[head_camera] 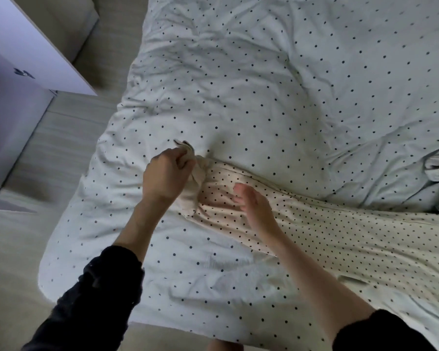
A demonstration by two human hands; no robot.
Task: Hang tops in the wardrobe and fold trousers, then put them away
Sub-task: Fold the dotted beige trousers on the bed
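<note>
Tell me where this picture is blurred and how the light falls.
Head view: dim, soft light without glare; the right hand is smeared by motion, the left hand gripping the cream dotted trousers is sharper; the duvet edges bend from the wide lens.

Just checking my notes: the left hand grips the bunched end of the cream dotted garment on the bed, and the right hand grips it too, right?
Not quite. In the head view the right hand is open, fingers straight over the cream dotted garment; only the left hand grips the bunched end.
</note>
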